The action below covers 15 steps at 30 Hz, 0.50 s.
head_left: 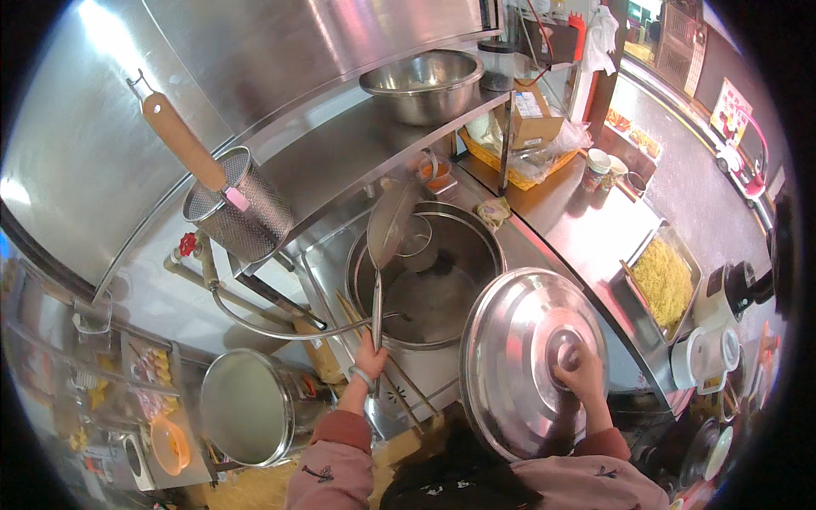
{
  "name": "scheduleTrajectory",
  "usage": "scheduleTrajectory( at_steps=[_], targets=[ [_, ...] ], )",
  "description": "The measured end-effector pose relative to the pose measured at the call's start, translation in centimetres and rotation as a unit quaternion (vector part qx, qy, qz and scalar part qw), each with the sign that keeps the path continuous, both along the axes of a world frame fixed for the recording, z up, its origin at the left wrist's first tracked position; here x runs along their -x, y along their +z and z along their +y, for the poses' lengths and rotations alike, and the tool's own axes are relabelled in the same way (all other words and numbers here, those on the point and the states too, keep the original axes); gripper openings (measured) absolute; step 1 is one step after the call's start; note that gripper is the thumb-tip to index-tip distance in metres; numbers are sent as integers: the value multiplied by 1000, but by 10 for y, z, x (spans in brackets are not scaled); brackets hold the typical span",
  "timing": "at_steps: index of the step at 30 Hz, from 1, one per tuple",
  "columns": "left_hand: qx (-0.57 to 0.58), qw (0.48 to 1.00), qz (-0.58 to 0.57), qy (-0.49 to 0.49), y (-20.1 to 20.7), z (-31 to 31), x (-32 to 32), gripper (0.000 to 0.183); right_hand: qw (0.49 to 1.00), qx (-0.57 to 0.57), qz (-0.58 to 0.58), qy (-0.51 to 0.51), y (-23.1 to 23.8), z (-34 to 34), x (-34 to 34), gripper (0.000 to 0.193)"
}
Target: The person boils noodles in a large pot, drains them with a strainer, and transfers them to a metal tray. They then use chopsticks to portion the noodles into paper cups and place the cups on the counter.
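Counter [574, 223] beyond lid [518, 361] in right hand [581, 372]

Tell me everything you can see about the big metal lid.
The lid is large, round, silvery and shiny, apparently metal, with concentric stepped rings and a raised centre. The right hand grips its central knob. It is tilted, outer face toward the camera, right of the open pot, leaving it uncovered. Whether its edge touches the pot's rim is unclear.
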<state>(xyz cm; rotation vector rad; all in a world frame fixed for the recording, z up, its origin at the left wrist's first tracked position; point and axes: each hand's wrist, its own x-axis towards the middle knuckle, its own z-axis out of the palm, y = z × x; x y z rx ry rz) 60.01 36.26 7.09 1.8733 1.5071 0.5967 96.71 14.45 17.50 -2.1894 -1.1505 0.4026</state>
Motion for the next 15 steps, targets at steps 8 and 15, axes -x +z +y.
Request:
scheduleTrajectory(
  at_steps=[8, 15],
  targets=[
    [-42, 999, 5, -17, -13, 13, -10, 41, 999, -3, 36, -28, -15, -24, 3, 48],
    [6, 986, 166, 16, 12, 5, -10, 42, 999, -32, 15, -23, -20, -29, 0, 47]
  ],
)
